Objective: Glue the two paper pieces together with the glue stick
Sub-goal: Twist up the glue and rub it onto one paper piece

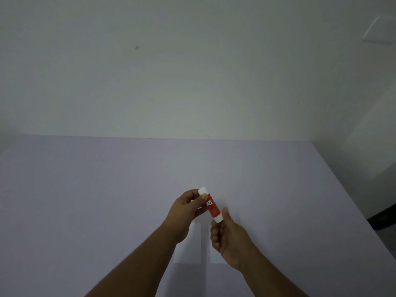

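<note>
A red and white glue stick (211,205) is held above the table between both hands. My left hand (186,207) pinches its white cap end at the upper left. My right hand (230,236) grips its white base end at the lower right. Two white paper pieces lie flat side by side on the table under my hands: the left paper piece (189,247) is partly covered by my left forearm, and the right paper piece (215,257) is mostly hidden under my right hand.
The pale lilac table (85,200) stretches wide to the left and back, ending at a white wall (192,71). Its right edge runs diagonally at the right, with a dark object (383,215) beyond it.
</note>
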A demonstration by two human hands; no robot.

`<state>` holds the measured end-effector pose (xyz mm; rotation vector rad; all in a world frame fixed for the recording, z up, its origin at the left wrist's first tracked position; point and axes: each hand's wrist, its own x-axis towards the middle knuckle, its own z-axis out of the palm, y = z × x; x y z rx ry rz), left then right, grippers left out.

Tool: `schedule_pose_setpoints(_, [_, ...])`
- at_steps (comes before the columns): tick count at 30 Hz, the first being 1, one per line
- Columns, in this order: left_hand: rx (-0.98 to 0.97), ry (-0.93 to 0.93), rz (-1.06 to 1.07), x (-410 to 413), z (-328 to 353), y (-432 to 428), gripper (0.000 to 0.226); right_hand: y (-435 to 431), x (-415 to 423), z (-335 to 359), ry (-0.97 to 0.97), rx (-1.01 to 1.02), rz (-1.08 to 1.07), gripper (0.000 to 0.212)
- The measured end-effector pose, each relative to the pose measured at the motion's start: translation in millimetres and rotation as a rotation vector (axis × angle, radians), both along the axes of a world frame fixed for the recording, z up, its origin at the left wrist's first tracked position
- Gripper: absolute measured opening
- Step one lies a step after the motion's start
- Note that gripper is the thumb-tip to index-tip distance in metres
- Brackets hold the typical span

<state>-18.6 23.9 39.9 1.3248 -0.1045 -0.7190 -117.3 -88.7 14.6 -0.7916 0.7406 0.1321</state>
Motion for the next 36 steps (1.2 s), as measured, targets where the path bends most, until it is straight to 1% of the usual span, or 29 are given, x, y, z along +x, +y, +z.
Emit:
schedule_pose_setpoints(2, [0.009,0.000,-0.004,0.8,0.3,0.3,0.021,0.6,-0.1,-0.5,0.019,-0.005,0.037,0.059])
schedule_pose_setpoints(4, [0.011,0.008,0.014,2.6,0.2,1.7,0.020,0.4,-0.1,-2.1,-0.027,-0.028,0.035,0.052])
schedule_pose_setpoints(6, [0.007,0.015,0.024,3.1,-0.4,3.1,0.020,-0.7,0.3,-1.0,-0.084,-0.077,-0.012,0.045])
schedule_pose_setpoints(9, [-0.003,0.020,0.014,1.7,0.0,2.3,0.020,-0.5,0.4,1.8,-0.050,-0.059,-0.002,0.043])
schedule_pose_setpoints(12, [0.007,0.004,-0.009,1.7,2.4,1.5,0.022,1.1,0.3,3.1,0.040,-0.036,0.051,0.062])
schedule_pose_setpoints(13, [0.013,0.003,-0.007,2.3,2.6,1.9,0.022,2.0,0.6,3.4,0.042,-0.040,0.059,0.062])
schedule_pose_setpoints(16, [0.019,0.016,0.013,2.8,2.1,4.2,0.020,2.2,0.5,2.6,-0.041,-0.071,0.017,0.047])
schedule_pose_setpoints(17, [0.017,0.018,0.011,2.5,1.8,4.8,0.019,1.5,0.2,2.8,-0.069,-0.089,-0.001,0.047])
schedule_pose_setpoints(19, [0.000,0.028,-0.003,1.6,1.2,5.7,0.019,1.4,-0.4,4.1,-0.063,-0.087,0.014,0.045])
schedule_pose_setpoints(20, [-0.014,0.039,-0.011,1.5,1.3,6.2,0.019,2.2,-1.0,5.6,-0.041,-0.069,0.035,0.045])
schedule_pose_setpoints(23, [-0.033,0.057,-0.024,2.1,1.6,8.2,0.019,3.9,-1.1,6.2,0.034,-0.058,0.086,0.060])
schedule_pose_setpoints(24, [-0.031,0.059,-0.019,2.3,1.3,9.1,0.019,4.6,-1.0,6.0,0.035,-0.057,0.088,0.060])
schedule_pose_setpoints(27, [-0.020,0.054,-0.009,2.1,0.5,10.5,0.018,4.7,-1.0,4.6,-0.048,-0.075,0.022,0.046])
schedule_pose_setpoints(30, [-0.021,0.049,-0.024,1.6,0.7,9.9,0.020,4.1,-0.7,5.2,-0.066,-0.080,0.023,0.043])
schedule_pose_setpoints(31, [-0.021,0.049,-0.031,2.0,1.4,9.6,0.020,4.7,-1.0,5.6,-0.053,-0.053,0.047,0.043])
schedule_pose_setpoints(34, [0.000,0.031,-0.045,3.8,2.6,9.5,0.017,3.3,-1.1,3.3,0.001,-0.039,0.101,0.058])
schedule_pose_setpoints(36, [0.008,0.035,-0.031,4.6,2.4,10.0,0.018,3.6,-0.9,2.0,-0.021,-0.044,0.078,0.054])
